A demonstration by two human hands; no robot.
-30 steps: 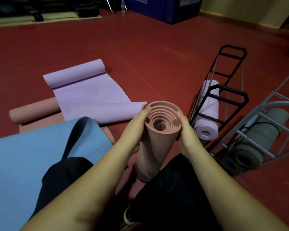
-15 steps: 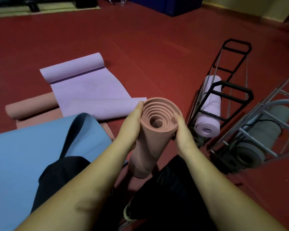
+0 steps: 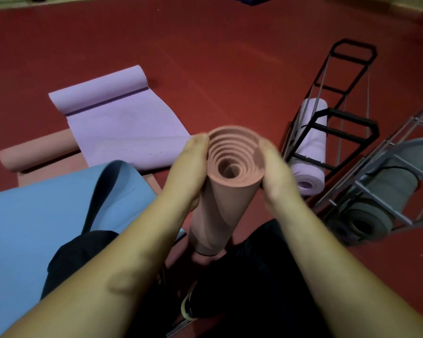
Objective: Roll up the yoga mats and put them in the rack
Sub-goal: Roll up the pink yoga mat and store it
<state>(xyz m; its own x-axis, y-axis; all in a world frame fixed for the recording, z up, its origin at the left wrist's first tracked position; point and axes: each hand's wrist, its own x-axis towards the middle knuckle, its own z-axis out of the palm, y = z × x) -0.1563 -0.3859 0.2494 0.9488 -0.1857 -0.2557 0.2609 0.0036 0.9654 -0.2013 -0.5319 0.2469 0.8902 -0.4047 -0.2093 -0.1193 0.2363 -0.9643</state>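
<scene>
I'm in a gym or exercise studio. Red sports flooring (image 3: 217, 57) runs all around me, with yoga mats (image 3: 122, 128) spread out and metal racks (image 3: 337, 113) storing rolled ones.

A rolled pink mat (image 3: 226, 196) stands nearly upright on the red floor (image 3: 230, 57), its spiral end facing up, gripped between the left hand (image 3: 191, 167) and right hand (image 3: 275, 172). Behind it lie a half-unrolled purple mat (image 3: 122, 128) and a blue mat (image 3: 34, 215). To the right, a black rack (image 3: 347, 123) holds a rolled purple mat (image 3: 310, 152), beside a grey rack (image 3: 401, 167) with a grey mat (image 3: 386, 198).
</scene>
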